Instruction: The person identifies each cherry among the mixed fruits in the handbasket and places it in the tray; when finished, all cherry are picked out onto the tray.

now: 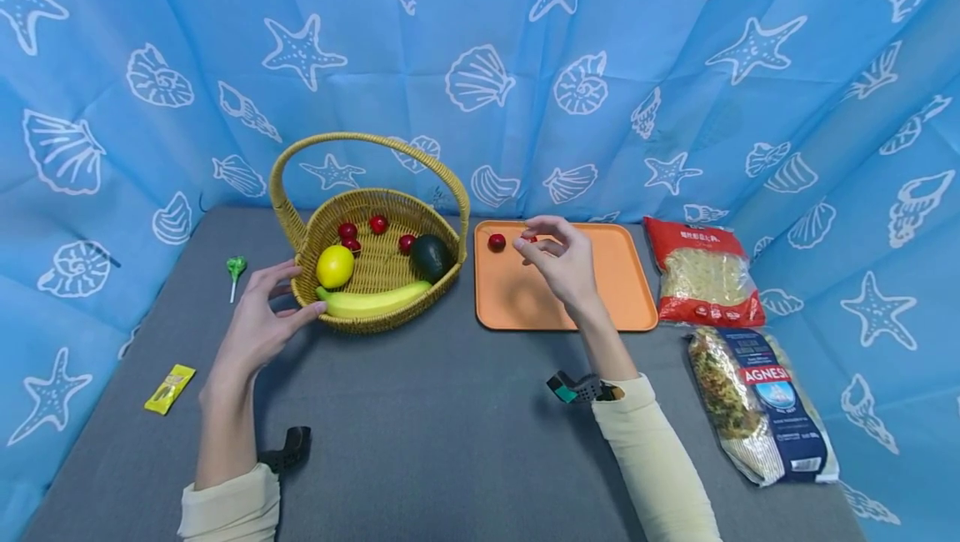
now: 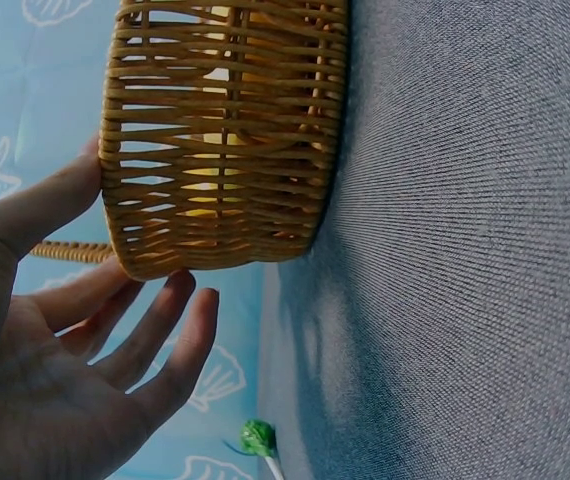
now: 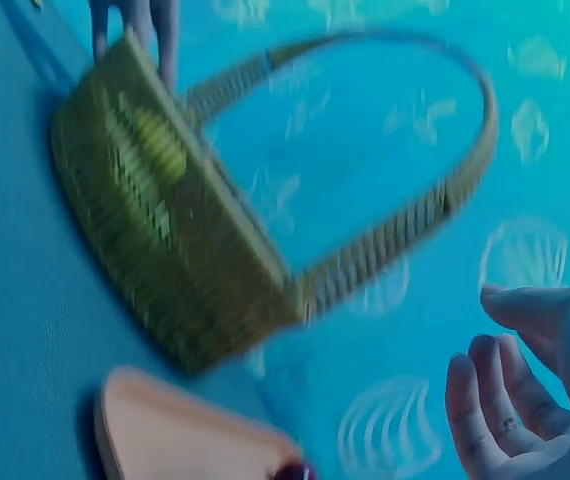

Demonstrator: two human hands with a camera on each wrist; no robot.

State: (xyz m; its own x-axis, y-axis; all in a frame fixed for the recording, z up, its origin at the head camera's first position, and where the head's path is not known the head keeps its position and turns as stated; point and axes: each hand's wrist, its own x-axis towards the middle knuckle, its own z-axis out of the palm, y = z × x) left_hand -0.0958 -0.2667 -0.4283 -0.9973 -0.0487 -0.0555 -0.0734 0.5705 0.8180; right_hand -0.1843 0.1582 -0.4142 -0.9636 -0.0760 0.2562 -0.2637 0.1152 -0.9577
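Observation:
A wicker basket (image 1: pixel 375 323) with a tall arched handle holds a lemon (image 1: pixel 335 266), a banana (image 1: pixel 375 301), an avocado (image 1: pixel 431 258) and several cherries (image 1: pixel 378 224). My left hand (image 1: pixel 258 317) holds the basket's left end, thumb on the front rim and fingers farther back; its lower fingers hang free in the left wrist view. Above an orange tray (image 1: pixel 615 275), my right hand (image 1: pixel 558 263) hovers with thumb and fingertips apart. One cherry (image 1: pixel 497 242) lies on the tray; another red cherry (image 1: pixel 530 238) shows partly behind the right fingers. Nothing appears between those fingers in the right wrist view.
A green lollipop (image 1: pixel 236 267) and a yellow packet (image 1: pixel 169 389) lie on the grey table at left. Right of the tray are a red pasta bag (image 1: pixel 705 275) and a dark blue pasta bag (image 1: pixel 765 404). A blue shell-patterned curtain (image 1: pixel 480 108) stands behind.

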